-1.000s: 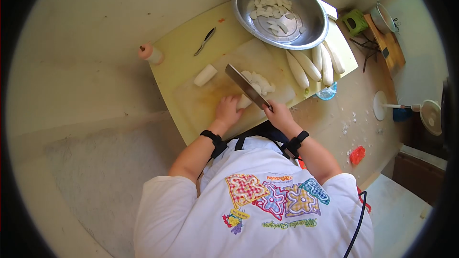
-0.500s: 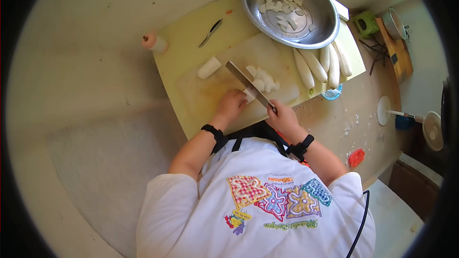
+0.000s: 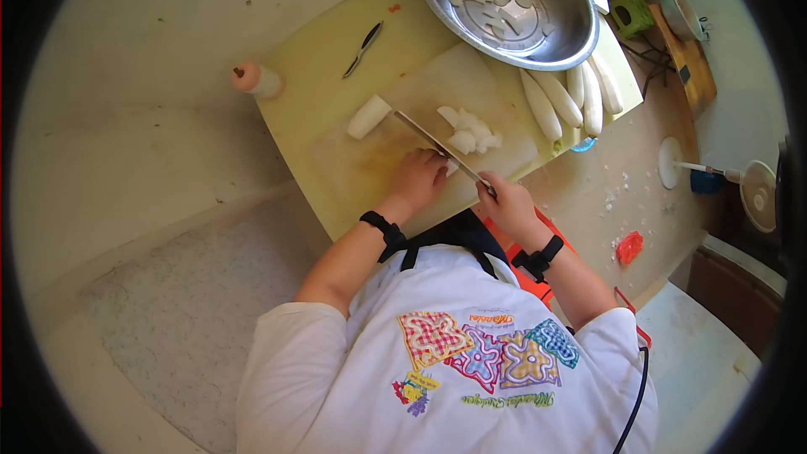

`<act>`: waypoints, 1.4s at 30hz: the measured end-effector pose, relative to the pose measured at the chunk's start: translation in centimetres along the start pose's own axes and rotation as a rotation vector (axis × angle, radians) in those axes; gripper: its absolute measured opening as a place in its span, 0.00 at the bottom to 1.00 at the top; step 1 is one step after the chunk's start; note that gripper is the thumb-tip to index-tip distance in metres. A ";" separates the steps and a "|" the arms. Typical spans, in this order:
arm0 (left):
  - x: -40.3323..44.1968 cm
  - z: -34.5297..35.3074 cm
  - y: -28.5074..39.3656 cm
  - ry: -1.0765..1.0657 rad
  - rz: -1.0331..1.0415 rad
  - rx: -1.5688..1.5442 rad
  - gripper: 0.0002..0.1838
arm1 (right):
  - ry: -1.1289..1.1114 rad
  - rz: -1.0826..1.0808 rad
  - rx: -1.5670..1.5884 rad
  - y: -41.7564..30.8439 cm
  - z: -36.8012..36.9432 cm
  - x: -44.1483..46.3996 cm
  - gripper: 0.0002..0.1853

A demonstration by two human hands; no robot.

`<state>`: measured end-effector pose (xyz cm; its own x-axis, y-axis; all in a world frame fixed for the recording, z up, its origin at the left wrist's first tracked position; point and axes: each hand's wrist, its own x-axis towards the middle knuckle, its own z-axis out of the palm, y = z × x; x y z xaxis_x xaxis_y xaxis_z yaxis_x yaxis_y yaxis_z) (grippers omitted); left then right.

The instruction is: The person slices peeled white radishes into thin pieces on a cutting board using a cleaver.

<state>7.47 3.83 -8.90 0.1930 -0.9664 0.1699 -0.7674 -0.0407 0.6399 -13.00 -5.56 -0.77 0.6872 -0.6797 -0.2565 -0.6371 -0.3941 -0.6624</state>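
My right hand (image 3: 511,204) is closed round the handle of a cleaver (image 3: 437,145), whose blade slants up and left over the cutting board (image 3: 336,172). Beside the blade, the curled fingers of my left hand (image 3: 420,176) press on a small white vegetable piece (image 3: 451,168), mostly hidden by the fingers and blade. Cut white slices (image 3: 471,131) lie in a pile to the right of the blade. A thick peeled white chunk (image 3: 369,117) rests near the blade's tip, at the upper left of the board.
A large metal basin (image 3: 513,4) with white slices stands at the table's back right. Several long white vegetables (image 3: 559,101) lie below it. A peeler (image 3: 363,49) and a pink-topped bottle (image 3: 258,80) are at the left. A red stool (image 3: 546,227) stands by the table's front edge.
My left hand and the cleaver have shifted slightly right across the board. The piece under my fingers shows less. More of the red stool shows, and the camera view has shifted a little.
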 end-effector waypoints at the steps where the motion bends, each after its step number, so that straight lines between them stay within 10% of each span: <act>1: 0.1 0.2 0.1 0.009 -0.017 0.020 0.07 | -0.002 0.000 -0.008 -0.2 -0.3 -0.1 0.15; 42: 0.5 -0.3 1.2 -0.023 -0.061 0.219 0.08 | -0.222 0.067 0.011 -0.5 0.1 2.3 0.10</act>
<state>6.86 3.42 -7.85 0.2312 -0.9659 0.1167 -0.8695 -0.1513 0.4702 -11.07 -6.83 -1.04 0.7040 -0.5508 -0.4482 -0.6810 -0.3446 -0.6462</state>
